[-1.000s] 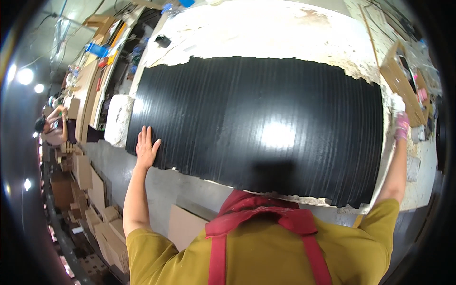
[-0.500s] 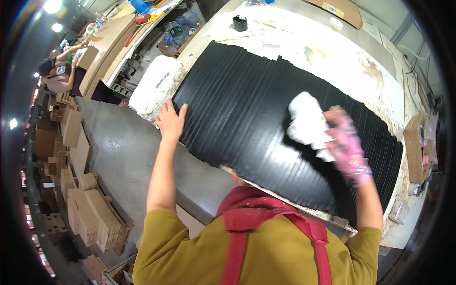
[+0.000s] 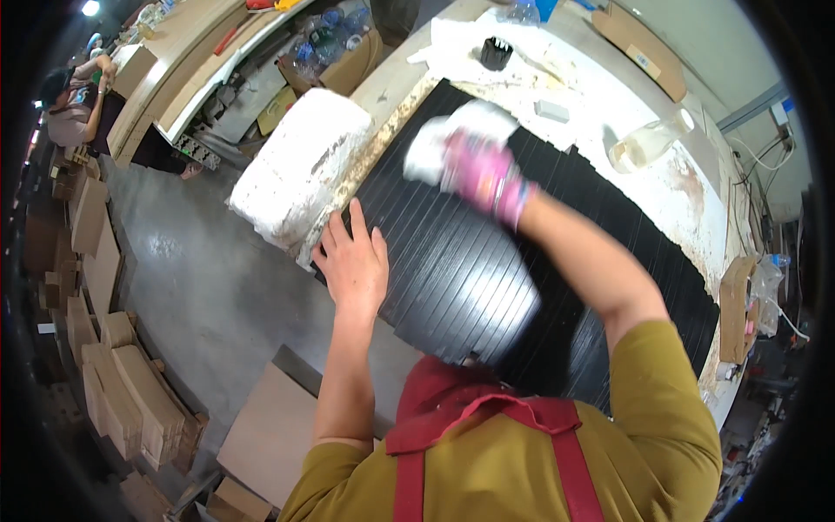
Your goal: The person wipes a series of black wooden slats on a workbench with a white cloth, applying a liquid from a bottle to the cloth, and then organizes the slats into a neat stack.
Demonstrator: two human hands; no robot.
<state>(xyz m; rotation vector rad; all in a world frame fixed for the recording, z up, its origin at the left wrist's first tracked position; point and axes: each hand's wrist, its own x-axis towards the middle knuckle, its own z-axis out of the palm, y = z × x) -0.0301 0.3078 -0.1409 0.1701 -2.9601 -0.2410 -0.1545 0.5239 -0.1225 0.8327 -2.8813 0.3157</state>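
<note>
Left hand point(image 3: 355, 265) is spread empty on black strips point(image 3: 457, 248) near frame centre, which could be shifted by drag from white cloth point(image 3: 424, 153) gripped upper-centre in gloved right hand point(image 3: 478, 172).

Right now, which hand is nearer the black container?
Right. The right hand, holding a white cloth over black strips, is on the near side of the black container. The left hand is farther off, nearer the body, at the strips' left end.
</note>
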